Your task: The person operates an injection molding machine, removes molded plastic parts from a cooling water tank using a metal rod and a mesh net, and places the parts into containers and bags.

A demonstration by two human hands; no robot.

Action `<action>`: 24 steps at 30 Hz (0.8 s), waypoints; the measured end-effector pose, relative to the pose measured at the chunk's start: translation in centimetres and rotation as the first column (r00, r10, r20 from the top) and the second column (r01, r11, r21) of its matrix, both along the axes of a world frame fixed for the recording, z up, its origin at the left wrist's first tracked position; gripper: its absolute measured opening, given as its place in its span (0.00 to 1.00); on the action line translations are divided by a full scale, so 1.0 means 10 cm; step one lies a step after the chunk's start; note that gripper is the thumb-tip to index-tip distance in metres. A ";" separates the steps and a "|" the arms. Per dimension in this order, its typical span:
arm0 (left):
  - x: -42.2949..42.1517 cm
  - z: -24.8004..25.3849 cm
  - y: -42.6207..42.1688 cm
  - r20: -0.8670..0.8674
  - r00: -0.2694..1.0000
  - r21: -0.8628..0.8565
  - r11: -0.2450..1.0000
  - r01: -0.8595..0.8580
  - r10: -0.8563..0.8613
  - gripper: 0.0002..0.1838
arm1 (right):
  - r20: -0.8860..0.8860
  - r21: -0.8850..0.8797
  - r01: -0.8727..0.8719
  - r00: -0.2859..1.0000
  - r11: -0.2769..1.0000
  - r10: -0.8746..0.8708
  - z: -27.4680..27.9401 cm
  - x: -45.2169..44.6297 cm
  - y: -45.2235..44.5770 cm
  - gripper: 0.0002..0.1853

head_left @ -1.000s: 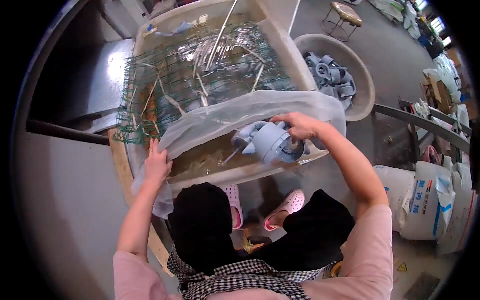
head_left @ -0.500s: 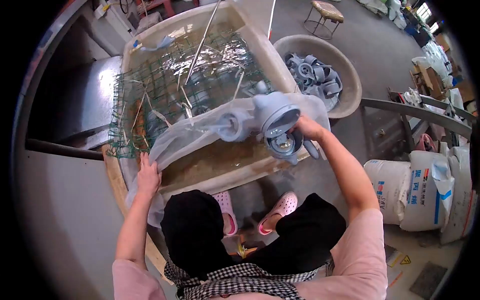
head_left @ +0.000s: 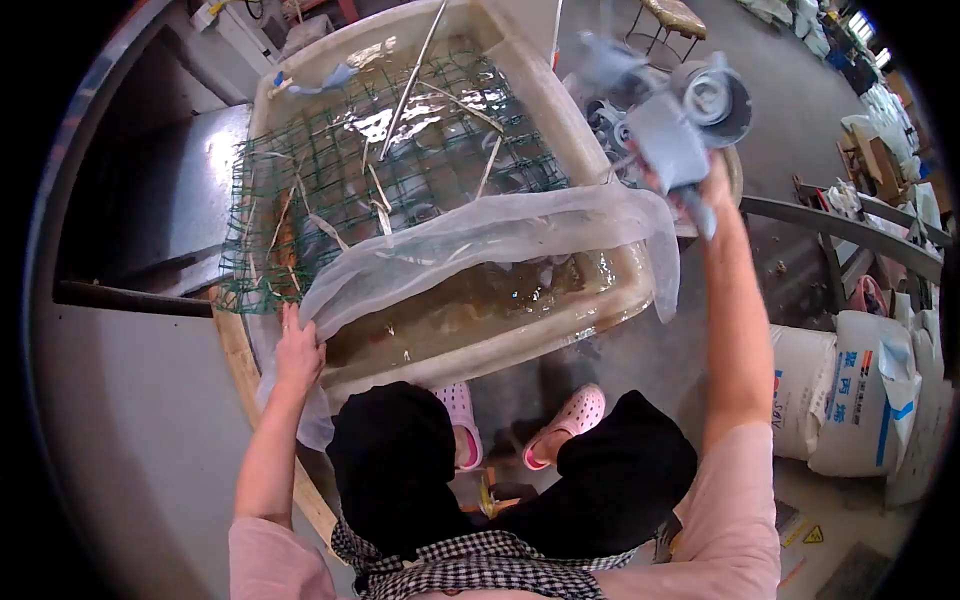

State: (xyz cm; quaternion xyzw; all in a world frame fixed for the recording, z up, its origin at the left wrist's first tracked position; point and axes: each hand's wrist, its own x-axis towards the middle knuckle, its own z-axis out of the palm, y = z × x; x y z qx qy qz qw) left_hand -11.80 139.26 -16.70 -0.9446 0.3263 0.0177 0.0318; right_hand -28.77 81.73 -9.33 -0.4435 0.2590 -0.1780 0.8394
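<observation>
My right hand (head_left: pixel 716 185) is closed on a cluster of grey plastic moulded parts (head_left: pixel 672 140), partly smeared by motion, over the round basin (head_left: pixel 738 178). More grey parts (head_left: pixel 603 118) lie in that basin. At the left front corner of the water tub, my left hand (head_left: pixel 299 350) grips the edge of a translucent white mesh cloth (head_left: pixel 470 228). The cloth runs across the tub (head_left: pixel 540 350) to its right rim and hangs over it. Behind the cloth, a green net (head_left: pixel 400 140) with pale strips tied to it lies over the water.
A thin metal rod (head_left: pixel 412 80) slants over the net. White sacks (head_left: pixel 862 390) stand at the right beside a metal rail (head_left: pixel 830 222). A stool (head_left: pixel 672 16) is at the back. A wooden board (head_left: pixel 238 350) edges the tub's left side.
My right hand has carried the grey parts from above the tub's front to the right, over the round basin. My left hand stays on the cloth, and the cloth's right end now hangs lower.
</observation>
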 end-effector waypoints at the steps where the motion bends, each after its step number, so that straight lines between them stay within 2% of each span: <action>1: 0.01 -0.01 0.02 -0.001 1.000 -0.022 1.000 0.005 -0.005 0.12 | 0.090 -0.067 -0.032 0.995 0.997 0.038 0.00 0.08 -0.24 0.25; 2: 0.01 0.00 0.01 -0.004 1.000 -0.020 1.000 0.007 -0.007 0.12 | 0.180 -0.130 -0.056 0.981 0.990 0.079 -0.01 0.16 -0.48 0.24; 3: 0.01 0.02 0.00 0.000 1.000 -0.008 1.000 -0.001 0.001 0.12 | 0.094 -0.118 0.000 0.995 0.993 0.011 0.09 0.19 -0.61 0.23; 5: -0.01 0.00 0.00 -0.005 1.000 0.007 1.000 -0.005 0.006 0.12 | 0.110 0.177 0.086 0.988 0.980 -0.107 0.02 0.40 -1.02 0.22; 6: 0.00 -0.02 0.01 -0.001 1.000 -0.009 1.000 -0.020 0.020 0.12 | 0.106 0.177 0.090 0.988 0.980 -0.110 0.01 0.49 -1.07 0.22; 8: 0.01 -0.01 -0.02 0.002 0.999 -0.024 0.999 -0.033 0.033 0.12 | -0.011 0.076 0.399 0.917 0.914 -0.400 -0.01 0.65 -1.10 0.25; 9: 0.00 0.02 -0.04 0.015 0.999 -0.039 0.999 -0.029 0.029 0.12 | -0.014 0.077 0.400 0.916 0.913 -0.400 0.05 0.68 -1.02 0.25; 11: -0.02 0.08 -0.04 0.017 0.999 -0.047 0.998 -0.028 0.029 0.11 | -0.175 -0.186 0.460 0.854 0.868 -0.490 0.14 0.71 -0.85 0.31; 12: -0.03 0.10 -0.05 0.011 1.000 -0.080 0.996 -0.027 0.028 0.11 | -0.252 -0.546 0.222 0.876 0.808 -0.411 -0.09 0.73 -0.97 0.26; 13: -0.03 0.10 -0.07 0.007 1.000 -0.119 0.993 -0.026 0.027 0.11 | -0.312 -0.816 -0.010 0.850 0.578 -0.425 -0.30 0.74 -1.07 0.22; 14: -0.01 0.08 -0.07 0.002 0.999 -0.128 0.991 -0.031 0.032 0.11 | -0.034 -0.973 0.049 0.937 0.227 -0.347 -0.14 0.60 -0.42 0.13; 15: 0.01 0.06 -0.04 0.023 1.000 -0.130 0.991 -0.014 0.017 0.11 | -0.195 -0.897 -0.138 0.976 0.421 -0.094 0.04 0.42 0.11 0.10; 16: 0.01 0.06 -0.01 0.043 0.999 -0.127 0.992 0.001 0.004 0.12 | -0.339 -0.840 -0.364 0.931 0.403 0.133 0.04 0.22 0.50 0.09; 17: 0.00 0.07 -0.01 0.040 0.999 -0.125 0.992 -0.006 0.011 0.12 | -0.588 -0.610 -0.667 0.743 0.429 0.319 0.07 0.05 0.87 0.11; 18: -0.02 0.10 -0.02 0.038 0.999 -0.142 0.990 -0.011 0.016 0.11 | -0.715 -0.576 -0.808 0.572 0.125 0.402 -0.10 -0.04 1.09 0.14; 19: -0.03 0.13 -0.03 0.038 0.999 -0.159 0.987 -0.012 0.018 0.11 | -0.761 -0.568 -0.823 0.525 0.001 0.381 -0.36 -0.13 1.32 0.18; 20: -0.01 0.10 -0.01 0.038 0.999 -0.169 0.985 -0.015 0.021 0.10 | -0.790 -0.603 -0.775 0.547 -0.188 0.278 -0.82 -0.21 1.45 0.27; 21: -0.01 0.11 0.01 0.042 0.999 -0.166 0.986 -0.010 0.017 0.10 | -0.778 -0.625 -0.734 0.615 -0.266 0.132 -1.01 -0.22 1.63 0.40; 23: 0.01 0.14 0.00 0.038 0.999 -0.122 0.993 -0.006 0.010 0.10 | -0.808 -0.516 -0.711 0.589 -0.478 -0.002 -1.26 -0.03 1.73 0.40; 24: 0.02 0.16 0.00 0.047 0.999 -0.126 0.992 -0.002 0.008 0.10 | -0.803 -0.521 -0.707 0.596 -0.478 -0.007 -1.44 0.05 1.75 0.40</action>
